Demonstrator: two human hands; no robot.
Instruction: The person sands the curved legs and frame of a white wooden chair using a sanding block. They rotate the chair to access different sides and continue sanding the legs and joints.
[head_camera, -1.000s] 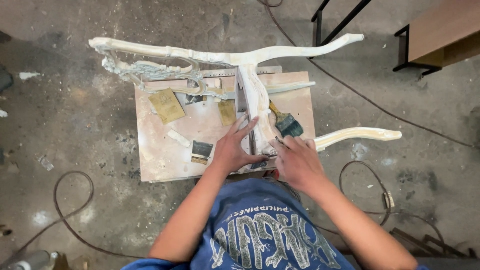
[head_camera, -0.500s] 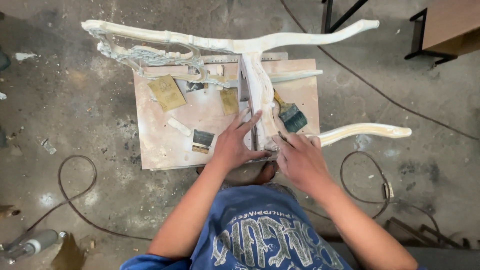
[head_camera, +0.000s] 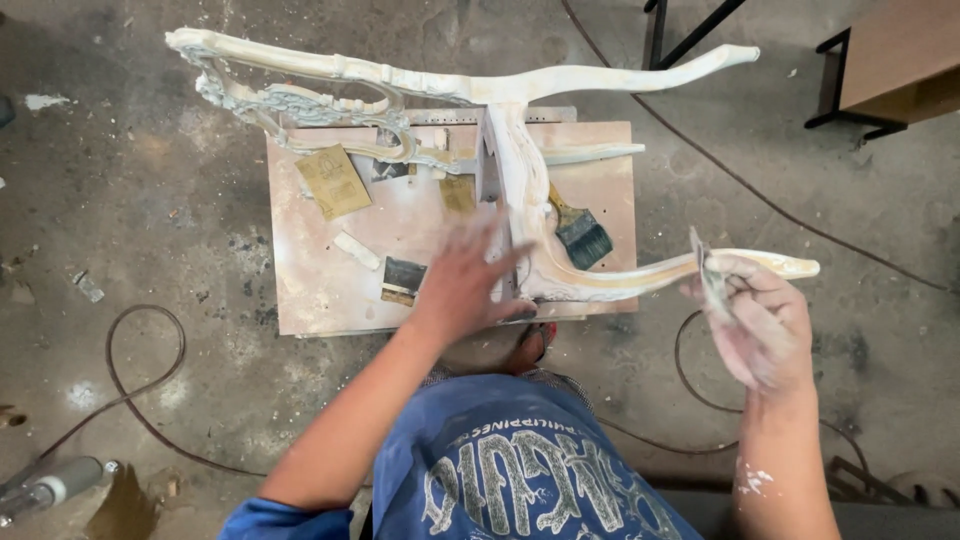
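My right hand (head_camera: 762, 325) is pinched shut on a small grey scrap of worn sandpaper (head_camera: 712, 282), thumb and fingers pressing it edge-up so it stands nearly upright in front of my palm. The hand is dusted white and hangs off the right edge of the low pinkish plywood work board (head_camera: 320, 290), just beside the curved front leg of the white-primed carved wooden chair frame (head_camera: 520, 160), whose tip pokes out just beyond my knuckles.

My left hand (head_camera: 468, 282) is spread flat and open, fingers fanned, lying on the board and against the chair frame's seat rail where that curved leg joins it (the hand is blurred, so I cannot tell how firmly it presses). It grips nothing.

The chair frame lies on its side across the board, its ornate carved back reaching away from my left hand to the far left, another leg sweeping off to the far right.

Between my two hands, a little farther out, a dark-bristled flat paintbrush with a wooden handle (head_camera: 578, 232) rests against the frame. Just left of my left hand sits a small dark sanding block (head_camera: 403, 280), and beyond it a tan sheet of sandpaper (head_camera: 333, 181). A black cable (head_camera: 130, 400) loops over the concrete floor to the near left.
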